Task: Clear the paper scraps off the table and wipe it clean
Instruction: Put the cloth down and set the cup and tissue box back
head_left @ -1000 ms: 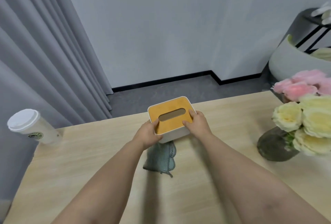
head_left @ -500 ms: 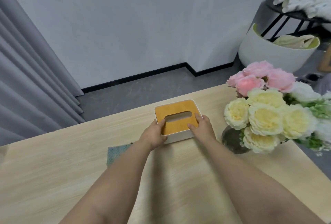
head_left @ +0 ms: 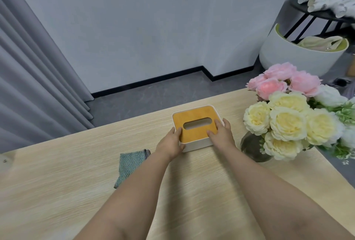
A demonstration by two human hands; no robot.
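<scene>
A white tissue box [head_left: 196, 122] with an orange-brown lid and an oval slot stands on the light wooden table [head_left: 76, 191] near its far edge. My left hand [head_left: 171, 144] grips the box's left near corner, thumb on the lid. My right hand [head_left: 221, 134] holds its right side with fingers over the lid edge. A teal cloth [head_left: 129, 163] lies flat on the table to the left of my left forearm. No paper scraps show on the table.
A dark vase [head_left: 251, 149] with yellow, pink and white flowers [head_left: 292, 116] stands just right of the box. Grey curtains [head_left: 34, 78] hang at the left. A white round bin [head_left: 299, 55] and a black stand [head_left: 322, 15] are on the floor at the far right.
The tissue box, held by both hands, has moved right across the table to beside the vase. The cloth, once under the box, now lies uncovered at the left. The paper cup has left the view.
</scene>
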